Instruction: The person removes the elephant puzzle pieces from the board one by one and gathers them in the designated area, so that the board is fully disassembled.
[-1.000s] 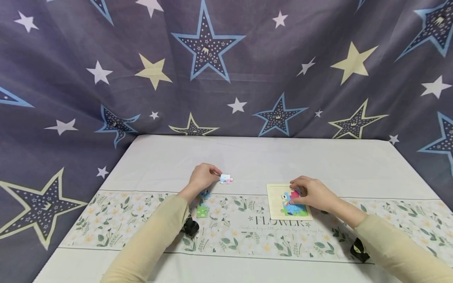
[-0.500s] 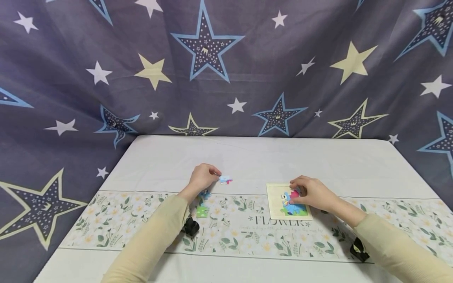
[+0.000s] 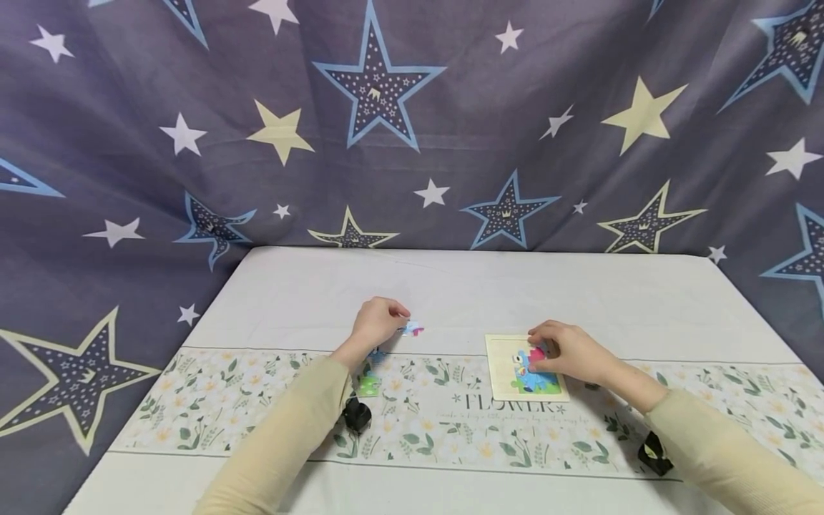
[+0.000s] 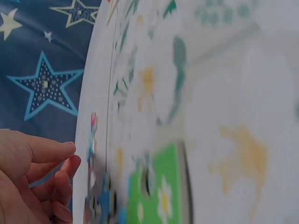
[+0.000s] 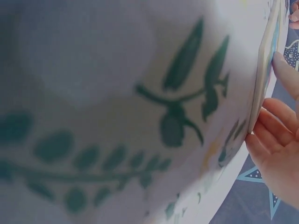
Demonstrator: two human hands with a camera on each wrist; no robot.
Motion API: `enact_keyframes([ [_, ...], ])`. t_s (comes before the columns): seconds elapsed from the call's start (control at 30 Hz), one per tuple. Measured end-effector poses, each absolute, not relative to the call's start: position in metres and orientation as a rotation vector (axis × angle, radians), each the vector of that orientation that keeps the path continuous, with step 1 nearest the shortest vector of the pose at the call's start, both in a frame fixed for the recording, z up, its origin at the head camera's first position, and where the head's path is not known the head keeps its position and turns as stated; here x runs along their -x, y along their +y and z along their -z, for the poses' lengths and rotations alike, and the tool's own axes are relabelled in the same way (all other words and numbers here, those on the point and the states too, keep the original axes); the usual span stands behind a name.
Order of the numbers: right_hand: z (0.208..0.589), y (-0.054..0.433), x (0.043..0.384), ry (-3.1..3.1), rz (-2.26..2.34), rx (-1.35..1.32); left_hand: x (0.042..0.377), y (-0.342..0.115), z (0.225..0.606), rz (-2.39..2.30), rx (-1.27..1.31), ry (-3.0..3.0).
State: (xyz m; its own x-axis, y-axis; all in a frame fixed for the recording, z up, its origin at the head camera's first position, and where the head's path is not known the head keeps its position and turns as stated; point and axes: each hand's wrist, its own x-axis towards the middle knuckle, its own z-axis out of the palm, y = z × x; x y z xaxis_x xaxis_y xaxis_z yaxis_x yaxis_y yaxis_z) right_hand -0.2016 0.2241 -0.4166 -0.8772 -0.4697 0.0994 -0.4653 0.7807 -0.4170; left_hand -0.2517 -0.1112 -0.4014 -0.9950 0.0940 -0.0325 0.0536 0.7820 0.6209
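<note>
My left hand (image 3: 380, 318) hovers beside a small white, blue and pink jigsaw piece (image 3: 413, 329) lying on the table. The left wrist view shows its fingertips near each other, a little apart from the loose pieces. Partly behind the left wrist lie a blue piece (image 3: 378, 353) and a green piece (image 4: 163, 186) with a white flower. On the right, my right hand (image 3: 569, 350) grips the pale wooden puzzle board (image 3: 498, 357), thumb over the picture and fingers at its edge. Blue, green and pink pieces (image 3: 537, 383) sit in the board; the hand covers part of them.
A white tablecloth (image 3: 463, 286) with a floral band (image 3: 444, 450) covers the table. Black wrist straps (image 3: 357, 415) sit on both forearms. A dark curtain (image 3: 450, 157) with stars hangs behind the table.
The loose piece by my left hand, tilted up a second ago, now lies flat. My left hand has let go and shifted slightly right. The right hand and board stay put.
</note>
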Motion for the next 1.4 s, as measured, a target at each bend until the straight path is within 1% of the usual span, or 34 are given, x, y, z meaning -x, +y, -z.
enact_keyframes([
  [0.5, 0.410, 0.230, 0.202, 2.854, 0.615, 0.822, 0.243, -0.065, 0.400, -1.019, -0.286, 2.852],
  [0.77, 0.411, 0.231, 0.199, 2.845, 0.595, 0.860, 0.233, -0.040, 0.404, -1.063, -0.306, 2.813],
  [1.1, 0.412, 0.235, 0.197, 2.812, 0.580, 0.882, 0.228, -0.016, 0.411, -1.101, -0.495, 2.720],
  [1.4, 0.413, 0.236, 0.196, 2.812, 0.605, 0.920, 0.219, 0.006, 0.412, -1.073, -0.611, 2.640],
])
